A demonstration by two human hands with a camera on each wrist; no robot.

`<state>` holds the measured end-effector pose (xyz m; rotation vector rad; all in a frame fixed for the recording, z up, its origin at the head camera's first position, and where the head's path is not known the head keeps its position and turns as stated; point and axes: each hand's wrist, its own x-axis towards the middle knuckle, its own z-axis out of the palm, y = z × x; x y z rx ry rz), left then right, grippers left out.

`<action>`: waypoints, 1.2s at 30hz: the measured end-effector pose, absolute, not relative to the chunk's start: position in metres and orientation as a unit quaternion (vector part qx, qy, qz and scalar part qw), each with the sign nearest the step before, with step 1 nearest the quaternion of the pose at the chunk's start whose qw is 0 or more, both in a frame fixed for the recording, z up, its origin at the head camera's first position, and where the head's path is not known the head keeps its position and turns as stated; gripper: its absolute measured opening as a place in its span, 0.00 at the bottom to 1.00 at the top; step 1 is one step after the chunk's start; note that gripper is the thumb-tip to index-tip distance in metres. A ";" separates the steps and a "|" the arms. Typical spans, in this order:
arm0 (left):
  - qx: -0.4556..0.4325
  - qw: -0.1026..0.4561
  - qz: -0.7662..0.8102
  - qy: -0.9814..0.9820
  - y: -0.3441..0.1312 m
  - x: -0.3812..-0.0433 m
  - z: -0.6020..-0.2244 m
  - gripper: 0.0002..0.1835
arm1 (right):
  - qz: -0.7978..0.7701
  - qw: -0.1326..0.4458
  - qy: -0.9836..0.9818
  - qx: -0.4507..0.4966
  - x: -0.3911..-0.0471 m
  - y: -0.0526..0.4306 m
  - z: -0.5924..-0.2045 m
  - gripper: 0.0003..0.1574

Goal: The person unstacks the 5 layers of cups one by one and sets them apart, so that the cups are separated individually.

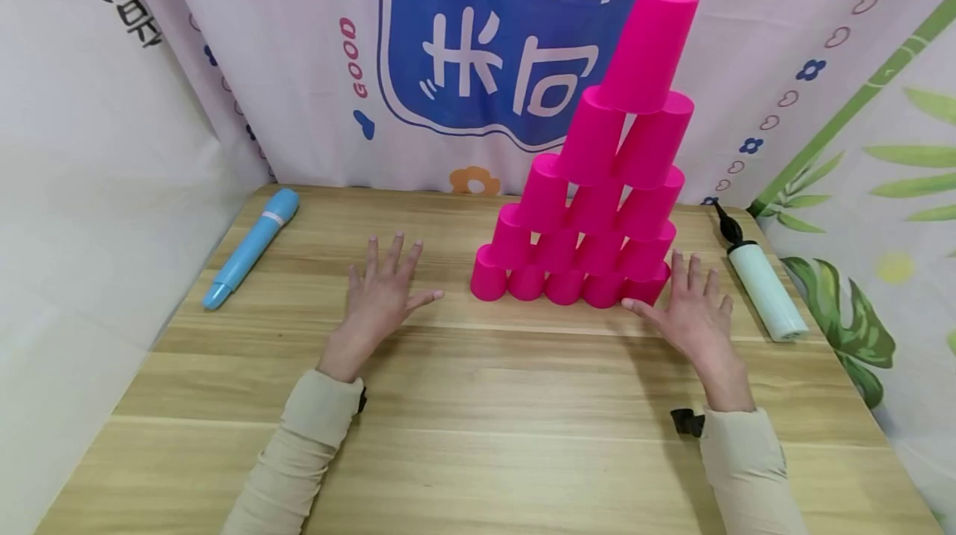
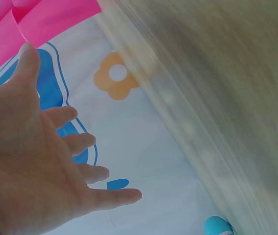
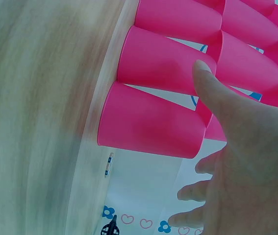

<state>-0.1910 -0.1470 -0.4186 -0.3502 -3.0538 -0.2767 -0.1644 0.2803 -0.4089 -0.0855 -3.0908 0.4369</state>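
Pink cups (image 1: 590, 203) stand upside down in a tall pyramid of several rows, with a single cup (image 1: 653, 46) on top. The right hand (image 1: 695, 315) is spread beside the pyramid's lower right corner. Its thumb overlaps a bottom-row cup (image 1: 648, 282) in the head view, and in the right wrist view the thumb (image 3: 210, 81) lies across the stacked cups. To the left of the pyramid, the left hand (image 1: 378, 299) has its fingers spread over the table, apart from the cups in the head view. Neither hand holds anything.
A light-blue, pen-shaped tube (image 1: 254, 249) lies at the table's left edge. Near the right edge rests a pale hand pump (image 1: 768, 290) with a black nozzle. A printed curtain (image 1: 299, 104) hangs behind the wooden table (image 1: 508, 435).
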 end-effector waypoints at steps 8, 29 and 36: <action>-0.113 0.033 -0.083 -0.990 -0.146 -0.190 -0.415 0.45 | 0.142 0.015 -0.989 -0.025 -0.163 0.282 -0.404 0.75; -0.281 0.139 -0.363 -0.878 -0.119 -0.179 -0.294 0.31 | 0.398 0.047 -0.915 0.053 -0.180 0.290 -0.399 0.51; -0.349 0.170 -0.480 -0.787 -0.062 -0.203 -0.200 0.31 | 0.403 0.087 -0.909 0.053 -0.178 0.287 -0.420 0.37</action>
